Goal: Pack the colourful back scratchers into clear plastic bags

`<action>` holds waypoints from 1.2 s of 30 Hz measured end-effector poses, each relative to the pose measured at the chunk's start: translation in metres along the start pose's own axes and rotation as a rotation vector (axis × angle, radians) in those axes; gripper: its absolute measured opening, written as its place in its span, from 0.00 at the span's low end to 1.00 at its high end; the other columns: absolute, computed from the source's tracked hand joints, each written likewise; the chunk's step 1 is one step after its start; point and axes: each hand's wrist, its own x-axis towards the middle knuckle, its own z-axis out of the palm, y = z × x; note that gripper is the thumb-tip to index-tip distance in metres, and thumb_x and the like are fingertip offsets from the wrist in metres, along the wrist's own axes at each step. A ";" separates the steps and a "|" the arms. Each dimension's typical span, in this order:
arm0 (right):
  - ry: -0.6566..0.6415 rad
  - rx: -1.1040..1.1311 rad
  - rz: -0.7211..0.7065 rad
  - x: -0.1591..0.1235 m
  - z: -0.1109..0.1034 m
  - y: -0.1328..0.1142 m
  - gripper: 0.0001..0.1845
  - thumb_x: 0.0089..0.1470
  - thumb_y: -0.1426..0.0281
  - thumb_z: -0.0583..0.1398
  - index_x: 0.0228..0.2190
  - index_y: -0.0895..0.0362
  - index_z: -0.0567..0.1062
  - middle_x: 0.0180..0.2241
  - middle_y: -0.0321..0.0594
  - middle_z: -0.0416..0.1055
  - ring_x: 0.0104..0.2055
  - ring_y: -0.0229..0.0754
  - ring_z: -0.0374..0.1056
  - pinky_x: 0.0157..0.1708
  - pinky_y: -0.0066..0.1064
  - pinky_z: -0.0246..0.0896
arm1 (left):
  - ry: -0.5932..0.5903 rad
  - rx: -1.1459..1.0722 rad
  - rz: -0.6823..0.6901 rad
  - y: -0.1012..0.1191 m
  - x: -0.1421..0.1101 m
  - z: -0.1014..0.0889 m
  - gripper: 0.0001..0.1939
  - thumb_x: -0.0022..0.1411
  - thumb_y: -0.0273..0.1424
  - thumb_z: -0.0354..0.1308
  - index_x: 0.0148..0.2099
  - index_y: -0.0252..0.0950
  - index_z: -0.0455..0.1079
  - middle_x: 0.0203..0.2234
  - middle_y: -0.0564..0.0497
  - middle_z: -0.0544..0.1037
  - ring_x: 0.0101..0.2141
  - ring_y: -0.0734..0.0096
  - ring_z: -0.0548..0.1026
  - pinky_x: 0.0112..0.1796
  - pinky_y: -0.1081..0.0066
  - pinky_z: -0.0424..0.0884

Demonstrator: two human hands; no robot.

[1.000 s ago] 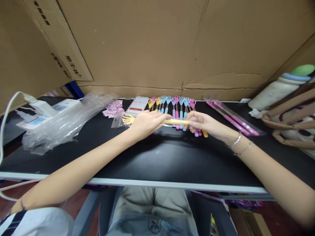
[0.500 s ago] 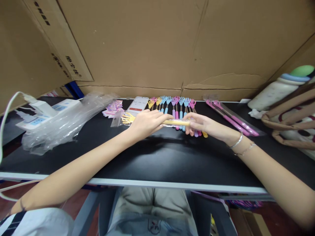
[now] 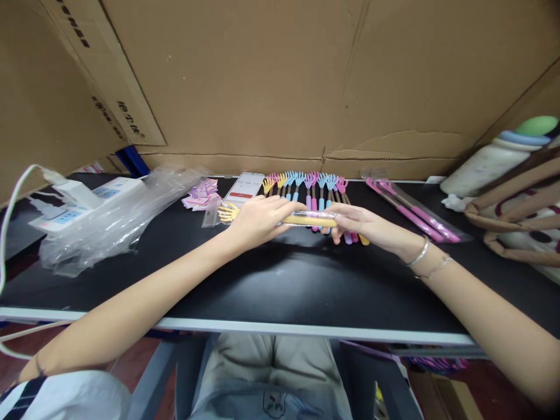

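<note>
A yellow back scratcher (image 3: 308,220) in a clear plastic sleeve lies level across both hands, its clawed head at the left. My left hand (image 3: 265,219) is closed round it just below the claw. At the other end, the fingers of my right hand (image 3: 352,221) grip the sleeved handle tip. Behind the hands, several back scratchers (image 3: 321,201) in pink, yellow, blue and purple lie in a row on the black table (image 3: 280,286); my hands cover part of them. Two pink back scratchers (image 3: 413,213) in a clear sleeve lie to the right.
A phone (image 3: 245,186) with a timer and a pile of pink-purple cards (image 3: 202,195) lie left of the row. Clear plastic sleeves (image 3: 118,221) spread beside a white power strip (image 3: 83,201). A bottle (image 3: 490,163) and a brown-handled bag (image 3: 516,210) stand right. Cardboard (image 3: 280,76) walls the back.
The yellow back scratcher has shifted slightly to the right and turned a little in my hands. Both hands keep their grip on it in nearly the same place.
</note>
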 end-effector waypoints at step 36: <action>0.268 0.221 -0.039 0.003 0.004 0.002 0.25 0.47 0.62 0.66 0.46 0.57 0.68 0.35 0.40 0.74 0.33 0.38 0.71 0.35 0.31 0.68 | -0.227 -0.488 -0.380 -0.006 0.007 -0.016 0.16 0.62 0.43 0.54 0.47 0.40 0.67 0.18 0.61 0.74 0.22 0.76 0.73 0.23 0.78 0.55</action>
